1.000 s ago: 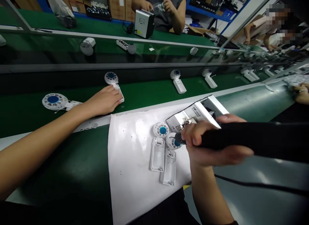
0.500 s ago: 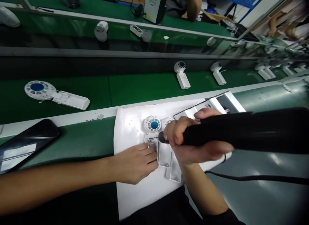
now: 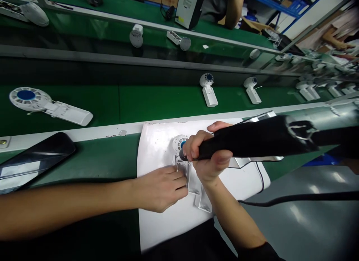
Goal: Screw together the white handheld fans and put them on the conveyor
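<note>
On the white sheet (image 3: 158,141) lies a white handheld fan (image 3: 177,142) with a blue centre, partly hidden by my right hand. My left hand (image 3: 165,188) is closed on the fan's handle, pressing it against the sheet. My right hand (image 3: 206,162) wraps round a black electric screwdriver (image 3: 249,139), thumb and fingers on opposite sides. Its nose points left at the opened joint between fan head and handle; I cannot tell whether the bit touches a screw. More white fan handles (image 3: 194,184) lie just right of my left hand.
A green conveyor (image 3: 157,98) beyond the sheet carries white fans (image 3: 209,92). A dark phone-like slab (image 3: 33,162) lies at left. Behind the screwdriver is a white tray (image 3: 241,162). A black cable (image 3: 280,202) runs right. Across the line, a person's arm (image 3: 235,8) shows.
The screwdriver has swung so its back end shows, and its nose now covers part of the fan head. Fans on the near conveyor have shifted left. My left hand keeps its hold.
</note>
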`<state>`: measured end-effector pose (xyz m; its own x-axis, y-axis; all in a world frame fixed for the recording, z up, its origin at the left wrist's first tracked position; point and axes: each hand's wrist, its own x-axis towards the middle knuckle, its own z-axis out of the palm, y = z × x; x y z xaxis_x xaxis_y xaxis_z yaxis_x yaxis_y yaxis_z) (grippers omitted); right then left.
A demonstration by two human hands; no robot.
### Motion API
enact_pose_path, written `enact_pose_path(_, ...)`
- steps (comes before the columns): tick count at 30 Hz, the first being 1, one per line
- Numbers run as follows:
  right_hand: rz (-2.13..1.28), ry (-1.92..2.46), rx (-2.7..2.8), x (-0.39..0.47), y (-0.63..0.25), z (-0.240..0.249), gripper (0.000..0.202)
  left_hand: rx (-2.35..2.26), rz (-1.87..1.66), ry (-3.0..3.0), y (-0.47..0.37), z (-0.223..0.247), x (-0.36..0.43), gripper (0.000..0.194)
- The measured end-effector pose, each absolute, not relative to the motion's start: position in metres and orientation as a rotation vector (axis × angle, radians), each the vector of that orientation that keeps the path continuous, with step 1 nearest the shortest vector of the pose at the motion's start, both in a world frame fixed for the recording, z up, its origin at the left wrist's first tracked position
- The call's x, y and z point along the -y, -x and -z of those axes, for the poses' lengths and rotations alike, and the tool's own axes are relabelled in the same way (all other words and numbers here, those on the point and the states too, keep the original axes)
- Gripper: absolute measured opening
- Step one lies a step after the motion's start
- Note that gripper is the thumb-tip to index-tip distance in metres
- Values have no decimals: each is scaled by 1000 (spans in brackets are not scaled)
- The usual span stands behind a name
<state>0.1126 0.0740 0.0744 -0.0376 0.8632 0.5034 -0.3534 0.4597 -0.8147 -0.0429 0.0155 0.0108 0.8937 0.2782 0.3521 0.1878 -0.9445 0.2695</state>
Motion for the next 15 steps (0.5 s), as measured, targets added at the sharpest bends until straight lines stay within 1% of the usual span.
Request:
enact_pose_path(5,-1037,593,1278,-71,-109,-60,53,-342,-547,-2835,42,-10,-16,8)
enact_pose_path(8,-1008,533,1283,-70,-110,-68,51,-366,-566,-2840,43,-10,-15,11)
enact_pose_path(10,-957,497,1288,-67,-115,-82,47,-342,-652,-2824,44,-13,-14,16)
enact_pose_path(12,-921,494,1290,-60,-122,-98,45,-285,-807,-2774,46,-20,-15,17)
enact_pose_path(13,-918,508,1278,-56,-127,-105,45,-307,-896,-2724,47,-25,-18,17)
enact_pose_path(15,-947,547,1247,-43,-139,-120,44,-504,-989,-2577,48,-38,-26,16)
